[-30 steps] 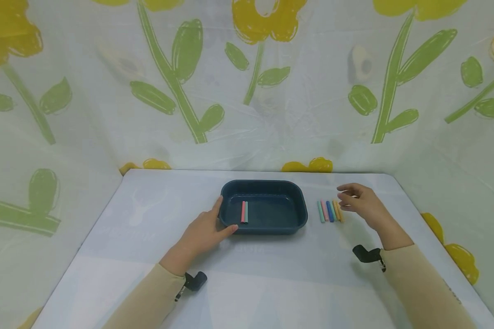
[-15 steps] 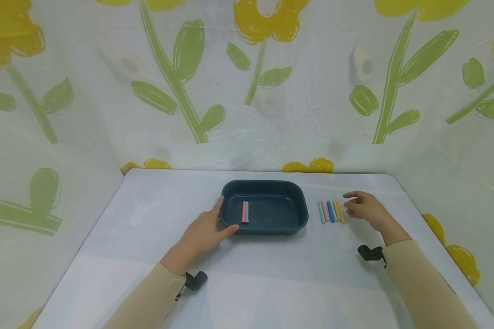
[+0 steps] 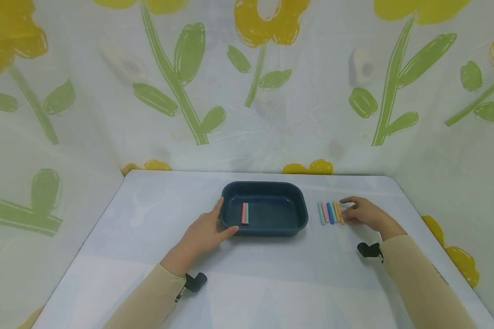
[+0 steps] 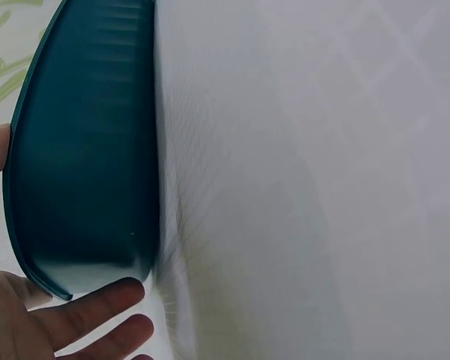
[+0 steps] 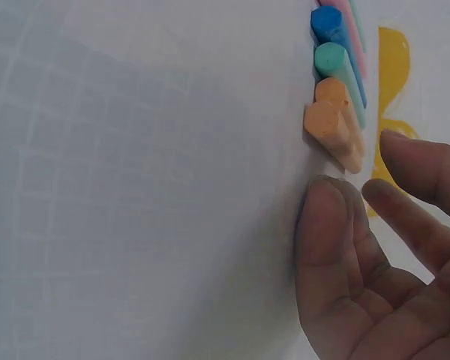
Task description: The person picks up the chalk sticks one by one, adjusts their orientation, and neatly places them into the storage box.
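A dark teal tray (image 3: 271, 230) stands at the middle of the table. Inside it, toward the left, a red chalk stick (image 3: 244, 214) lies beside a pale green one (image 3: 247, 214). My left hand (image 3: 203, 233) spans the tray's near left corner, thumb at the front rim and index finger at the left end, other fingers extended. To the tray's right lies a row of chalk with pink, blue (image 5: 328, 22), mint (image 5: 332, 58) and orange (image 5: 326, 124) sticks. My right hand (image 3: 366, 215) is beside the orange end of that row, fingers loosely bent and apart, holding nothing.
The white table (image 3: 247, 283) has its far edge against a flower-printed curtain (image 3: 304, 119). Similar curtains flank it left and right. A small black camera (image 3: 195, 282) is strapped to the left wrist, another black camera (image 3: 368, 249) to the right.
My right hand drew back to the right from the chalk row, then lowered and came back in toward the orange sticks. The left hand and tray have stayed put.
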`<state>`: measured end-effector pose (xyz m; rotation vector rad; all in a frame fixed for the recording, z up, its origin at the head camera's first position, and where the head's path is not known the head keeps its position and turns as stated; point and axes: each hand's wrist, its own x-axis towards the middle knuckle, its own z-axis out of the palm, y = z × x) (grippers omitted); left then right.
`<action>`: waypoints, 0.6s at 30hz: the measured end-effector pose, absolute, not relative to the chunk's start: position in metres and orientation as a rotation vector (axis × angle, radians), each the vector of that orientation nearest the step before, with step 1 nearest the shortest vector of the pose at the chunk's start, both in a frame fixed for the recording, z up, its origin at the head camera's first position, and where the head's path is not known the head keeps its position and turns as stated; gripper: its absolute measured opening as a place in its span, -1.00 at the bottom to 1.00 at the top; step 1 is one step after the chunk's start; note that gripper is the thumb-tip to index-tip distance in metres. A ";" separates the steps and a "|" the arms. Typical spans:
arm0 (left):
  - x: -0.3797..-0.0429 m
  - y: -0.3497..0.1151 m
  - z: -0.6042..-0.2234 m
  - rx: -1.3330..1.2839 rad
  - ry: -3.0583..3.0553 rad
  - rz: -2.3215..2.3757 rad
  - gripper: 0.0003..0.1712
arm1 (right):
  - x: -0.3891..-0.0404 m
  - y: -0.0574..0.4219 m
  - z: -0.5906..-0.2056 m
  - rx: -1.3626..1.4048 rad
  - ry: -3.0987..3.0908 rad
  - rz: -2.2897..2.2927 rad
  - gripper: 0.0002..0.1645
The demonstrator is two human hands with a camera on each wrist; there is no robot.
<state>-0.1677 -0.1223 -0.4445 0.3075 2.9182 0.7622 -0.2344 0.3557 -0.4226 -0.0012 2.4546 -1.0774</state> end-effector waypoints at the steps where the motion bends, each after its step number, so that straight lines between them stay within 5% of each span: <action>1: -0.168 -0.122 -0.445 0.306 2.919 0.765 0.20 | -0.234 0.356 -0.423 -0.004 2.449 -1.077 -0.22; 18: -0.166 -0.122 -0.445 0.294 2.921 0.759 0.18 | -0.241 0.358 -0.422 -0.100 2.407 -0.967 -0.07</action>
